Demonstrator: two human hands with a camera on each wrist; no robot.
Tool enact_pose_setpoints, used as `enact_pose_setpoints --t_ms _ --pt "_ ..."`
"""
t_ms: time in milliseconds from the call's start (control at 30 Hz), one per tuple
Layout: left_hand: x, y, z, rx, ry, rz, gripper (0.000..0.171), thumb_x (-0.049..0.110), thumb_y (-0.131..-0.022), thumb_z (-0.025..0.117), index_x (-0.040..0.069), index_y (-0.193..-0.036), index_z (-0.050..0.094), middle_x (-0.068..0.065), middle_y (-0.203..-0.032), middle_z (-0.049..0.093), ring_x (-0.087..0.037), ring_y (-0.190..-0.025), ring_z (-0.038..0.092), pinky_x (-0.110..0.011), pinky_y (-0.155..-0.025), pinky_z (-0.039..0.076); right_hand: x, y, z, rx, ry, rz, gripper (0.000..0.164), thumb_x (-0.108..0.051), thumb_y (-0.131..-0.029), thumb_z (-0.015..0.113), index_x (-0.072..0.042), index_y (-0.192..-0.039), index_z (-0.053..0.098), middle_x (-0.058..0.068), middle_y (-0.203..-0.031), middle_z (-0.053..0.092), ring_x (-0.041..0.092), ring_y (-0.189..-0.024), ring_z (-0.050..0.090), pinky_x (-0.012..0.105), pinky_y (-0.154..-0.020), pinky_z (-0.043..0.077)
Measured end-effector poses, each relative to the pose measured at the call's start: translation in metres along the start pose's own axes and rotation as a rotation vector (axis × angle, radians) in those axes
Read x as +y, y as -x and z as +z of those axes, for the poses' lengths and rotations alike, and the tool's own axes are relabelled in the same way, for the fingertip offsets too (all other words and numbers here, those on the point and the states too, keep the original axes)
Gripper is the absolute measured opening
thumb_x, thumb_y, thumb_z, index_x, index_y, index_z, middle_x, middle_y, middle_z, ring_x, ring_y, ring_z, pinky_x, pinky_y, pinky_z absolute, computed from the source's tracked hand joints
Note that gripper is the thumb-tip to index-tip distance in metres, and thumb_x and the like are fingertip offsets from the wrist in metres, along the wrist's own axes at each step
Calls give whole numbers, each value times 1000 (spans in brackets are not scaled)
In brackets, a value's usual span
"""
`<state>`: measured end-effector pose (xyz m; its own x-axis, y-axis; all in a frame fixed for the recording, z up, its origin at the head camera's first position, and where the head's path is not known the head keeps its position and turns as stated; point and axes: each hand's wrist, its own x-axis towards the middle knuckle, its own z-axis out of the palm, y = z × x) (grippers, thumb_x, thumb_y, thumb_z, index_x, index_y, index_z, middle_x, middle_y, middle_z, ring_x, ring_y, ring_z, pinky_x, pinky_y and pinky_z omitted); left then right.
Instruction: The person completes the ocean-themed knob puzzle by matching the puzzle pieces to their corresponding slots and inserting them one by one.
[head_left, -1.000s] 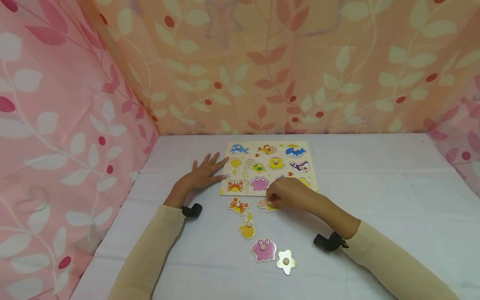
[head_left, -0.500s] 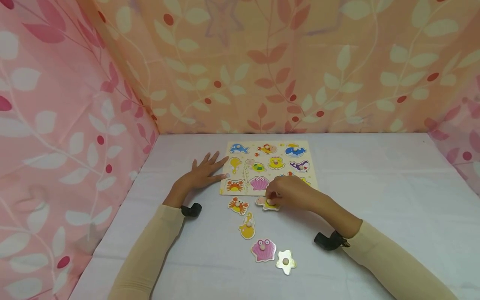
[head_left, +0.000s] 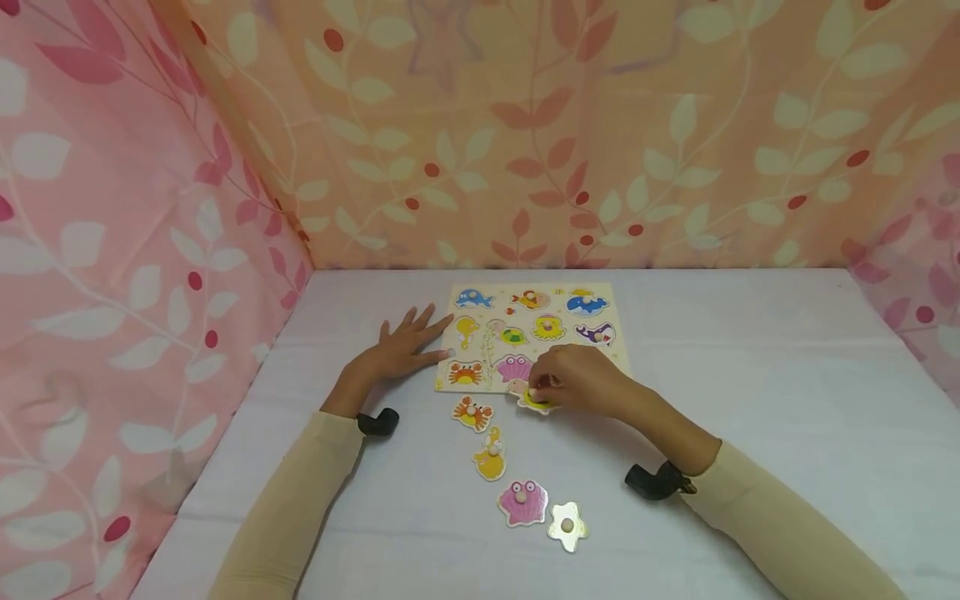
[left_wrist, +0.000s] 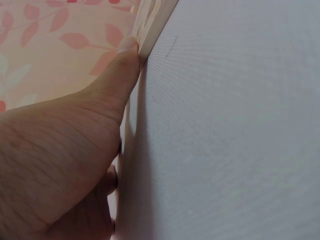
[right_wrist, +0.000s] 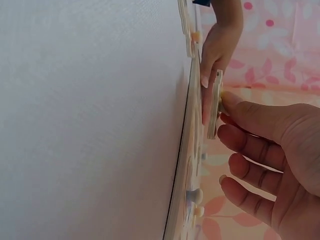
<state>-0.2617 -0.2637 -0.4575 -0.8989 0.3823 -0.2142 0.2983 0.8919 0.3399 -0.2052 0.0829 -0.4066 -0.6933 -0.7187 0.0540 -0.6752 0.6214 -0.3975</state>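
Observation:
My right hand (head_left: 581, 379) pinches a knobbed turtle puzzle piece (head_left: 519, 390) between thumb and forefinger. In the right wrist view, that piece (right_wrist: 214, 112) is raised off the puzzle board, seen edge-on. With fingers spread, my left hand (head_left: 405, 348) lies at the board's left edge; its thumb touches the edge in the left wrist view. The cream wooden puzzle board (head_left: 446, 385) shows sea animals, some with knobbed pieces seated. My right hand hides its lower right part. In front of it lie a crab piece (head_left: 473, 414), a seahorse piece (head_left: 489, 465), a pink shell piece (head_left: 534, 507) and a pale star-shaped piece (head_left: 567, 540).
A white cloth (head_left: 750, 358) covers the table. Patterned curtains stand behind the table and on both sides. Each wrist carries a black camera mount, such as the right one (head_left: 654, 482).
My right hand has lifted the turtle piece from the cloth and moved it slightly away from me, to the board's front edge. My left hand stays in place against the board.

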Motion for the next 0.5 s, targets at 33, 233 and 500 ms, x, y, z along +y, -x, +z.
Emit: enact_pose_setpoints --t_ms 33,233,500 --pt "0 0 0 -1 3 2 78 68 -97 48 41 -162 14 -3 -171 -3 -34 -155 -11 -71 -114 -9 0 0 -1 5 4 -2 10 -26 -86 84 -21 -92 79 -16 -77 65 8 -75 55 27 -71 50" --pt "0 0 -1 11 9 13 78 69 -97 48 39 -163 16 -5 -171 -2 -35 -155 -11 -72 -113 -10 2 -2 -9 48 29 -14 10 -25 -85 85 -22 -92 79 -15 -83 69 10 -78 59 29 -72 50" --pt "0 1 1 12 -11 6 77 67 -98 47 39 -163 15 -4 -171 -2 -35 -156 -9 -72 -114 -8 7 -9 -16 61 29 18 9 -25 -87 83 -20 -93 80 -12 -86 71 12 -77 58 30 -71 48"
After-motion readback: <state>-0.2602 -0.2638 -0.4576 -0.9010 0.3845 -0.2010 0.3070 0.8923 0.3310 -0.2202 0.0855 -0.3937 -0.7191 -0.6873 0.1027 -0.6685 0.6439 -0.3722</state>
